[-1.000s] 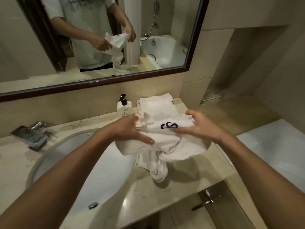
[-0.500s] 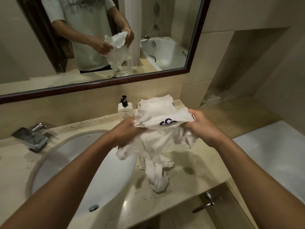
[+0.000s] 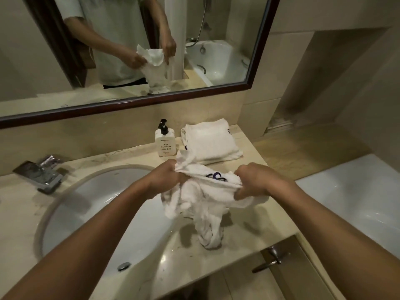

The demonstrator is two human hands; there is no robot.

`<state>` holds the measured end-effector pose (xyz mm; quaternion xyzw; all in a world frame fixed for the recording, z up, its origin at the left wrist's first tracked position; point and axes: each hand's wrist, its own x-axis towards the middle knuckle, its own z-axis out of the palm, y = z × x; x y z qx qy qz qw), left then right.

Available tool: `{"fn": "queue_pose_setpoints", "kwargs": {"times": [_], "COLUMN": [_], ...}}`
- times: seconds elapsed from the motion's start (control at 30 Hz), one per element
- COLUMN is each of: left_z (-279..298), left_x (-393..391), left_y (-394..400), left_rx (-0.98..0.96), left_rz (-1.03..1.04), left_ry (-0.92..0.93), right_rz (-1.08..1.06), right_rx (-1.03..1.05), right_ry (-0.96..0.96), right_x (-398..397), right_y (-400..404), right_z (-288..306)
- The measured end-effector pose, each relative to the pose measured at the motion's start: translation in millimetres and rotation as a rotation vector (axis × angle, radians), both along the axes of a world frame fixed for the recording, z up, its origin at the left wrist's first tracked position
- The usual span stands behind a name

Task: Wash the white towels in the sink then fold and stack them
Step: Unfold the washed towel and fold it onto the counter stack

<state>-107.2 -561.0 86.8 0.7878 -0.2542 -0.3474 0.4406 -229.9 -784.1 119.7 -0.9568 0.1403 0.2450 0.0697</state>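
White towel (image 3: 207, 195) bunched and crumpled, stretched along its top edge between both hands above the marble counter (image 3: 249, 232), just right of the sink. Dark blue embroidered lettering visible on the taut upper band, partly folded over. Rest of the cloth hanging in loose twisted folds, lowest end touching down on the counter near the front edge. Left hand (image 3: 166, 180) clenched around the towel's left corner, a tuft of cloth sticking up past the knuckles. Right hand (image 3: 255, 180) likewise curled tight on the right end of the band, fingers tucked under the fabric. Folded white towels (image 3: 211, 142) stacked flat at the back right of the counter against the wall, a trace of the same blue mark showing at two edges; exact count in the stack hard to tell. Oval undermount sink (image 3: 71, 213) set into the counter at left, basin holding only its chrome drain plug (image 3: 123, 266); water level impossible to judge. Chrome faucet (image 3: 40, 175) at the basin's far left rim. White pump bottle (image 3: 165, 140) with black dispenser and "Tea Tonique" label standing upright between sink and towel stack, just left of the stack. Dark-framed mirror (image 3: 151, 102) above, reflecting the person's torso, both hands and the gripped towel, plus a bathtub. White bathtub (image 3: 357, 204) edge to the right of the counter. Metal lever handle (image 3: 270, 259) below the counter front.
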Motion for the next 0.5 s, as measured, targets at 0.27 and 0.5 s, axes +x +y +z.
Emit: {"fn": "queue_pose_setpoints", "kwargs": {"times": [0.27,0.5], "left_z": [61.1,91.4], "left_x": [-4.6,31.3], "left_y": [-6.2,-6.9], "left_rx": [0.196,-0.142], "left_rz": [-0.047,-0.068], "left_ry": [-0.131,-0.183], "right_rz": [-0.41,-0.434], "right_rx": [0.991,0.943], "right_ry": [-0.574,-0.845], "right_x": [-2.4,11.4], "right_y": [-10.1,-12.9], "right_z": [33.1,75.1]}}
